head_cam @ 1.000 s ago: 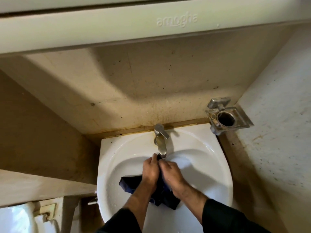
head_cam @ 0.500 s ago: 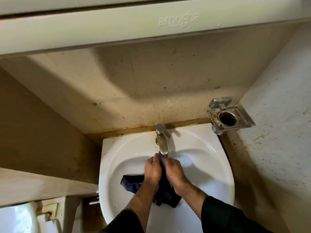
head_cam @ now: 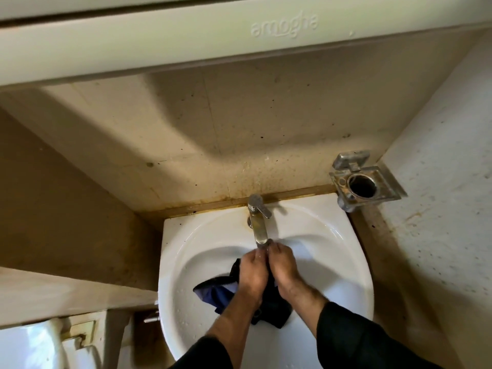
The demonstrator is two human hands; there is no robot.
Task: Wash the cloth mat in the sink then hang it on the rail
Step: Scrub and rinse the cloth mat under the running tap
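A dark blue cloth mat [head_cam: 217, 290] hangs bunched in the bowl of the white sink [head_cam: 343, 265], its lighter blue fold showing at the left. My left hand [head_cam: 253, 270] and my right hand [head_cam: 283, 267] press together around the cloth's upper part, fingertips just under the spout of the chrome tap [head_cam: 258, 222]. Both fists grip the cloth; its top is hidden between them. I cannot tell whether water runs. No rail is in view.
A metal holder [head_cam: 363, 182] with a round hole is fixed at the sink's back right corner. A beige shelf [head_cam: 159, 43] overhangs the stained wall. A white toilet cistern [head_cam: 32, 344] sits at the lower left, beside a ledge [head_cam: 66, 291].
Both hands have stayed clasped on the cloth under the spout, shifting slightly. The cloth's left fold has drawn in closer to my left hand.
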